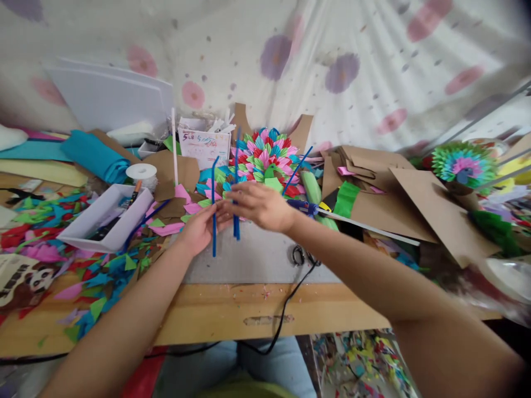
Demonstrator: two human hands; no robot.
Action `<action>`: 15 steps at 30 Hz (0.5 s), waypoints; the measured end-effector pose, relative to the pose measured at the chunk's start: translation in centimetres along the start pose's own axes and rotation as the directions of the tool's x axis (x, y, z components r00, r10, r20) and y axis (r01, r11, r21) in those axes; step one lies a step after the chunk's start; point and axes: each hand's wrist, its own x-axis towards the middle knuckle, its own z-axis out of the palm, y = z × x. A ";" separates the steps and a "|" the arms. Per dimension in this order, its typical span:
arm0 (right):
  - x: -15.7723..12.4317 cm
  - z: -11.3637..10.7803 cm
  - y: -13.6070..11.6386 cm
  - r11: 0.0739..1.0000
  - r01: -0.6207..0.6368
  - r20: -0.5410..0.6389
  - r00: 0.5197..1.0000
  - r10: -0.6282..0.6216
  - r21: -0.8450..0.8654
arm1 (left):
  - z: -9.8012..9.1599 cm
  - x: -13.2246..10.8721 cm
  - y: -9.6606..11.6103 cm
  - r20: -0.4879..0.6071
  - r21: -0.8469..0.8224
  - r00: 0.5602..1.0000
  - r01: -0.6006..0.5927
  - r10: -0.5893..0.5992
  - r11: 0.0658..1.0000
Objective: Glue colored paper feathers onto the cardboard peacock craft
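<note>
My left hand [201, 228] is closed around upright blue pipe cleaners [214, 204] above a grey mat [257, 257]. My right hand [261, 205] reaches across from the right and pinches another blue pipe cleaner [236, 188] beside them. Just behind my hands lies a round multicoloured folded-paper fan piece [265, 160]. A further blue pipe cleaner [296, 170] sticks up to the right of it.
A white tray [105, 218] with tools sits at the left among coloured paper scraps [50, 232]. A blue glue gun [305, 207], scissors [298, 255] and a black cord [286, 309] lie near the mat. Cardboard sheets [423, 204] pile up at the right, with a second paper fan [462, 163].
</note>
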 end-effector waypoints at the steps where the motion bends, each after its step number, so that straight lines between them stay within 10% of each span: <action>1: -0.4 1.6 -1.0 0.999 0.031 0.000 1.000 -0.031 0.015 | 0.1 -0.1 -0.1 -0.004 -0.021 1.000 0.011 -0.011 1.000; 6: -2.0 6.7 -1.8 0.996 0.036 -0.108 0.994 -0.028 0.076 | 0.2 -0.1 -0.8 0.047 -0.023 0.999 0.003 -0.002 1.000; 15: -3.8 7.8 -2.8 0.982 -0.114 -0.232 0.962 0.147 0.152 | 0.6 -0.4 -1.9 0.078 0.129 0.995 -0.074 0.064 0.989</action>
